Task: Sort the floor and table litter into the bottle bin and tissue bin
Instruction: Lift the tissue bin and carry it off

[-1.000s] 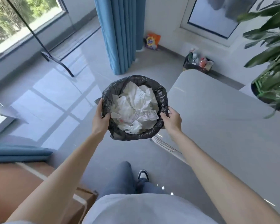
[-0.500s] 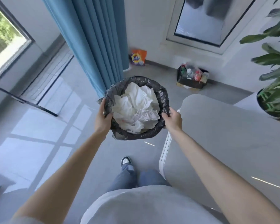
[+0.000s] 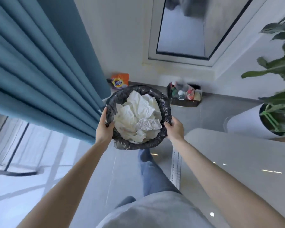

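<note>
I carry the tissue bin (image 3: 164, 109), a round bin lined with a black plastic bag and filled with crumpled white tissues (image 3: 138, 112) and a printed receipt. My left hand (image 3: 104, 127) grips its left rim. My right hand (image 3: 174, 129) grips its right rim. The bin is held in the air in front of me above the grey floor. Beyond it, against the wall, the dark bottle bin (image 3: 184, 102) stands on the floor with several plastic bottles in it.
A blue curtain (image 3: 44, 66) hangs close on my left. An orange detergent bag (image 3: 119, 81) leans at the wall. The grey table (image 3: 237, 155) is on my right, with a potted plant (image 3: 276, 102) in a white pot behind it.
I have walked forward with the bin in both hands. The curtain, detergent bag and bottle bin are now much nearer.
</note>
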`<state>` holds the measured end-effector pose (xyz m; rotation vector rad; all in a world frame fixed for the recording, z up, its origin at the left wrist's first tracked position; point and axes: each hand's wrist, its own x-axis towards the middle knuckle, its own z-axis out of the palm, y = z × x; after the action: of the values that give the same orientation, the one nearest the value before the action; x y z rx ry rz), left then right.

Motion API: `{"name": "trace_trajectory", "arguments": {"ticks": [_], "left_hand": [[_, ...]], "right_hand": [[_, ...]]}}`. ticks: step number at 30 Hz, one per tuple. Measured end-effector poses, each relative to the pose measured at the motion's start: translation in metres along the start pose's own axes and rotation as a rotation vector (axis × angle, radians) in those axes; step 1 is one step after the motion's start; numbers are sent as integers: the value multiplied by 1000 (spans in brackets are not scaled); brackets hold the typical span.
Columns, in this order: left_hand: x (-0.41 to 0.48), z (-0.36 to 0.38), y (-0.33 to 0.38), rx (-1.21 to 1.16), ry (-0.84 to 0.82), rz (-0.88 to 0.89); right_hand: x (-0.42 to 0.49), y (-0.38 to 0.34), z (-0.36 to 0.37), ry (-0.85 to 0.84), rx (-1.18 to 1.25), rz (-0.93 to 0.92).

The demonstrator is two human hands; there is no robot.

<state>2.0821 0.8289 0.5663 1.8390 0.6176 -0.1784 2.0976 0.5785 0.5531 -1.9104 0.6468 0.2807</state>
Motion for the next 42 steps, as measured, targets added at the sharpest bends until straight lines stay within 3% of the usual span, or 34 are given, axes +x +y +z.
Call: {"name": "trace_trajectory", "arguments": {"ticks": [8,16,21,29,42], "left_hand": [[143,52,72,75,-66,-34],[270,96,96,78,-235,-105],[350,113,88,-19,-277,-326],[443,162,57,-29,-324,-461],[560,264,-87,-114,-217,-627]], "right_hand": [[142,-66,10,0,27,216],[257,-72,50,85,168,450],[313,-72,84,138,171,549],[393,-41,121,171,237,637],[525,83,175,200,406,727]]}}
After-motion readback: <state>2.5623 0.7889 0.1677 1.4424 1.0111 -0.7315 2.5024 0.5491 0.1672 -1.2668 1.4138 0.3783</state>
